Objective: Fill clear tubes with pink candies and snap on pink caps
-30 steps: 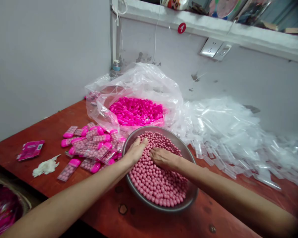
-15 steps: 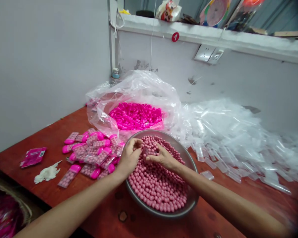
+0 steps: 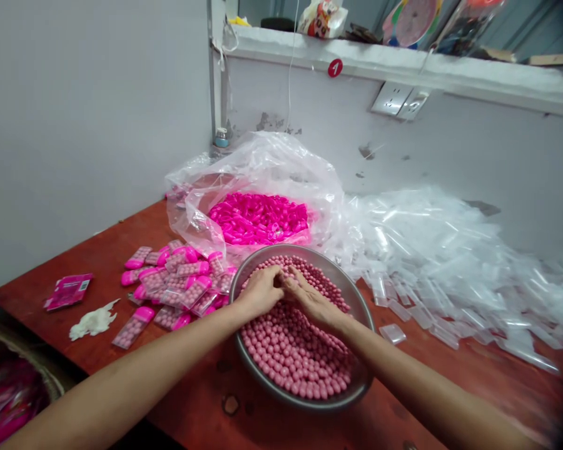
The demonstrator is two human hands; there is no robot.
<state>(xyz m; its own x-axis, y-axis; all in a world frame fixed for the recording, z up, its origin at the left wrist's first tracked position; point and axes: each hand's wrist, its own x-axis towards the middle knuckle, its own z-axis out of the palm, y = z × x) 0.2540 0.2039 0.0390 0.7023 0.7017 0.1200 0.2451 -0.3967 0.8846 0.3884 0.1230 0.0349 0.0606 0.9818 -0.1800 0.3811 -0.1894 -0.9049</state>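
Observation:
A metal bowl [image 3: 304,406] full of pink beads [image 3: 295,356] stands on the red table. Over the upper part of the beads, my left hand [image 3: 263,290] and my right hand [image 3: 312,300] meet at the fingertips. The left fingers are curled, and what they hold, if anything, is hidden. My right hand is tilted with its fingers together, its palm side turned away from view. Left of the bowl lies a pile of bead-filled clear cases with pink caps [image 3: 182,281].
Bright pink caps [image 3: 260,219] fill a clear plastic bag [image 3: 272,153] behind the bowl. Many clear empty cases [image 3: 441,250] are heaped at the right. A pink packet [image 3: 69,291] and a white scrap [image 3: 92,320] lie at the left, above a box of pink packets [image 3: 9,400].
Both hands have drawn together at the fingertips. The clear case seen between them earlier is now hidden. The view has shifted slightly.

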